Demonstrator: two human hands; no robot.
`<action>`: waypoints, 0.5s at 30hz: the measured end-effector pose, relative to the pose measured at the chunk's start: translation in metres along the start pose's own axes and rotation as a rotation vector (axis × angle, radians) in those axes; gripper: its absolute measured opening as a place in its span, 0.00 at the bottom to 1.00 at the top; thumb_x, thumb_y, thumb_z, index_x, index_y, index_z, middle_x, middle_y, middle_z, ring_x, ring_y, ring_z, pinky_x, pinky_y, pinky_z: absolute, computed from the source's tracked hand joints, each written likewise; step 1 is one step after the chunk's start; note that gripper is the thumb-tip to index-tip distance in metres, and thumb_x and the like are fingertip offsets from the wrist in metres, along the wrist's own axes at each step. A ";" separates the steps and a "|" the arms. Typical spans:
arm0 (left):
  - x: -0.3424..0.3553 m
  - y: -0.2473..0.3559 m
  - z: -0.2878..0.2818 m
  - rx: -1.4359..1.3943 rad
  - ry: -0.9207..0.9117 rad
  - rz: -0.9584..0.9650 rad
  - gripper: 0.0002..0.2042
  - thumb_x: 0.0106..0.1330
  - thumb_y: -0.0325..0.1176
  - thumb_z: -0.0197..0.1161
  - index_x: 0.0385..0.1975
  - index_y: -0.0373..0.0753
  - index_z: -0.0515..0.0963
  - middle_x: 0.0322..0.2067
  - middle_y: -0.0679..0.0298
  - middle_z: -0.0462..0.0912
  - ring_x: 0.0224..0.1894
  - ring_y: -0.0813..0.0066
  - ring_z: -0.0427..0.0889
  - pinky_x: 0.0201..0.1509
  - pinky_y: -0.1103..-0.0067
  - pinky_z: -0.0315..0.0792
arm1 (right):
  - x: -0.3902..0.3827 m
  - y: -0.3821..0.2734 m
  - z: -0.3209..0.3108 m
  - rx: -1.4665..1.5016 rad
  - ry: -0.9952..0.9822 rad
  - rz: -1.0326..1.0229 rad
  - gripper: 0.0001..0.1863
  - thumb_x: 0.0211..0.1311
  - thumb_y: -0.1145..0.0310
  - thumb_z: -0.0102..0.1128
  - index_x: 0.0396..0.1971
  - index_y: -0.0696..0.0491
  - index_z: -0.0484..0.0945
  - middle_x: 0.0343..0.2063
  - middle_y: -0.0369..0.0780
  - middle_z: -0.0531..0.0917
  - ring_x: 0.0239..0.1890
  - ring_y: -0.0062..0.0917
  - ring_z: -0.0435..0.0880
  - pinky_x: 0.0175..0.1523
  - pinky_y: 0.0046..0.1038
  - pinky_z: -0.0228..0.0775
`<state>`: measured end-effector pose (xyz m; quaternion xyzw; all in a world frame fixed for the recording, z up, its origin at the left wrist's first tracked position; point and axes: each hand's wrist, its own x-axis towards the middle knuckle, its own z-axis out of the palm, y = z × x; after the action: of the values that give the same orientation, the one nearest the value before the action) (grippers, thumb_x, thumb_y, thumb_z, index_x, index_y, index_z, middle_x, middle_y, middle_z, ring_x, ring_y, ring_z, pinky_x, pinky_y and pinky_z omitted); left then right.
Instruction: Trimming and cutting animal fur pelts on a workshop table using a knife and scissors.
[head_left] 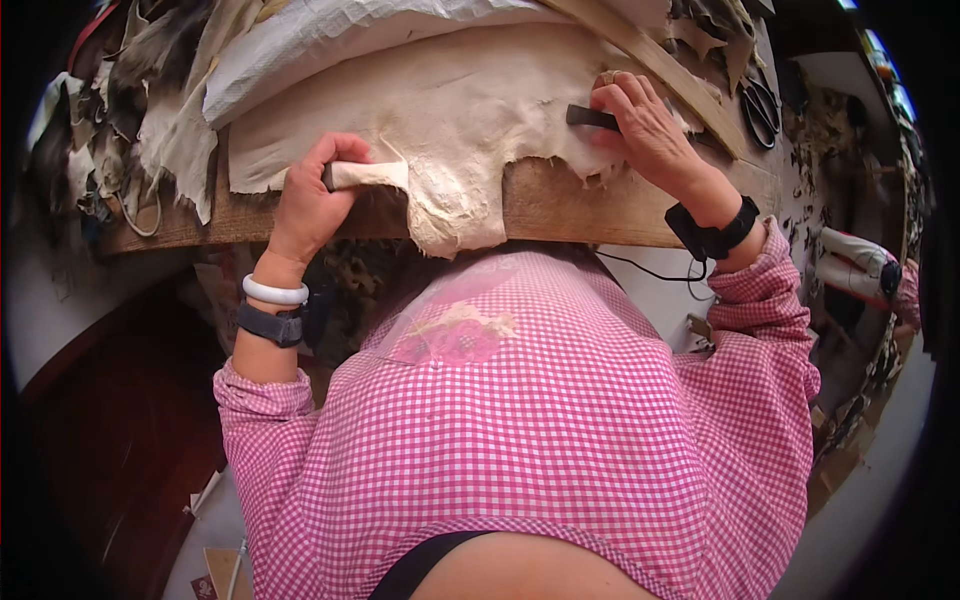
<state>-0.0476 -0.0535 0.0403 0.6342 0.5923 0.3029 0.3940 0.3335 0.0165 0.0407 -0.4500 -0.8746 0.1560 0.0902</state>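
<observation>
A pale cream hide (pixel 400 95) lies over a wooden board, its ragged near edge hanging past the board's front in the middle. My left hand (pixel 318 190) is closed on a narrow flap of it, pulled out to the left and slightly curled. A small dark piece shows at that hand's fingers; I cannot make out what it is. Over the hide's right part, my right hand (pixel 643 130) is closed round a short black bar-shaped tool (pixel 593 118). Most of the tool is hidden by the fingers, and its far end cannot be seen.
A rolled white woven sheet (pixel 330 55) lies behind the hide. A wooden strip (pixel 665 80) slants across the right, near black-handled scissors (pixel 760 112). Ragged hide scraps (pixel 160 110) hang at the left. The wooden board (pixel 590 215) ends just before my checked clothing; a black cable (pixel 650 272) hangs below.
</observation>
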 end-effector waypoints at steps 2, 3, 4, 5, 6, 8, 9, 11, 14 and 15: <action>-0.007 -0.001 -0.003 -0.017 -0.089 0.009 0.11 0.53 0.19 0.63 0.36 0.38 0.78 0.34 0.66 0.82 0.39 0.77 0.80 0.45 0.82 0.71 | -0.006 0.000 0.007 -0.126 0.063 -0.013 0.22 0.47 0.67 0.69 0.43 0.52 0.72 0.47 0.40 0.73 0.53 0.37 0.70 0.57 0.36 0.64; -0.009 -0.004 -0.003 -0.020 -0.101 0.008 0.11 0.53 0.19 0.63 0.36 0.38 0.78 0.34 0.66 0.82 0.39 0.77 0.80 0.45 0.82 0.71 | -0.008 -0.004 0.006 -0.125 0.059 -0.001 0.22 0.47 0.67 0.69 0.43 0.52 0.72 0.47 0.40 0.73 0.53 0.37 0.70 0.57 0.36 0.64; -0.013 -0.006 -0.004 0.005 -0.083 0.112 0.11 0.53 0.19 0.64 0.36 0.38 0.78 0.35 0.65 0.82 0.40 0.74 0.81 0.46 0.82 0.72 | -0.008 -0.019 0.000 -0.136 0.113 -0.029 0.23 0.47 0.68 0.69 0.44 0.51 0.72 0.48 0.40 0.73 0.53 0.37 0.70 0.58 0.36 0.63; -0.015 -0.008 -0.003 0.024 -0.071 0.223 0.12 0.52 0.19 0.64 0.36 0.38 0.78 0.36 0.64 0.83 0.41 0.72 0.81 0.46 0.81 0.72 | -0.009 -0.032 -0.002 -0.155 0.169 -0.049 0.24 0.46 0.69 0.69 0.45 0.50 0.72 0.50 0.40 0.73 0.54 0.37 0.70 0.59 0.36 0.62; -0.017 -0.006 -0.005 0.027 -0.078 0.230 0.12 0.51 0.18 0.65 0.36 0.38 0.79 0.38 0.63 0.82 0.43 0.68 0.81 0.47 0.80 0.72 | -0.012 -0.044 0.003 -0.061 0.153 -0.103 0.27 0.42 0.68 0.71 0.47 0.50 0.72 0.53 0.40 0.72 0.56 0.35 0.70 0.61 0.35 0.61; -0.014 -0.009 -0.005 0.038 -0.100 0.268 0.12 0.51 0.19 0.65 0.36 0.38 0.79 0.38 0.62 0.82 0.43 0.68 0.81 0.47 0.80 0.72 | -0.017 -0.084 0.009 0.111 0.015 -0.245 0.31 0.40 0.64 0.73 0.48 0.50 0.72 0.53 0.40 0.72 0.58 0.34 0.69 0.64 0.36 0.60; -0.011 -0.010 -0.004 0.055 -0.112 0.302 0.11 0.52 0.19 0.64 0.36 0.38 0.79 0.38 0.62 0.82 0.43 0.68 0.81 0.47 0.80 0.72 | -0.016 -0.096 0.020 0.120 -0.015 -0.390 0.33 0.38 0.59 0.72 0.50 0.48 0.71 0.54 0.41 0.72 0.59 0.35 0.68 0.65 0.37 0.60; -0.007 -0.012 -0.006 0.045 -0.123 0.313 0.10 0.53 0.20 0.64 0.36 0.38 0.79 0.37 0.62 0.83 0.41 0.69 0.81 0.45 0.80 0.72 | -0.013 -0.121 0.036 0.006 -0.095 -0.535 0.30 0.42 0.58 0.69 0.48 0.47 0.71 0.52 0.40 0.72 0.59 0.34 0.68 0.65 0.36 0.60; -0.001 -0.020 -0.012 -0.007 -0.183 0.204 0.07 0.59 0.23 0.61 0.37 0.37 0.79 0.35 0.64 0.83 0.40 0.75 0.80 0.46 0.81 0.71 | -0.010 -0.122 0.063 -0.077 0.087 -0.553 0.22 0.45 0.61 0.65 0.42 0.48 0.72 0.47 0.39 0.74 0.56 0.32 0.71 0.62 0.34 0.65; 0.001 -0.023 -0.013 -0.052 -0.227 0.083 0.06 0.63 0.25 0.59 0.38 0.36 0.78 0.34 0.67 0.83 0.40 0.80 0.78 0.47 0.82 0.70 | -0.011 -0.124 0.064 -0.080 0.088 -0.542 0.22 0.45 0.61 0.65 0.42 0.48 0.72 0.47 0.39 0.74 0.56 0.32 0.71 0.62 0.34 0.65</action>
<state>-0.0705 -0.0504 0.0270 0.6781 0.5091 0.2603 0.4619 0.2267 -0.0721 0.0248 -0.2093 -0.9638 0.0718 0.1489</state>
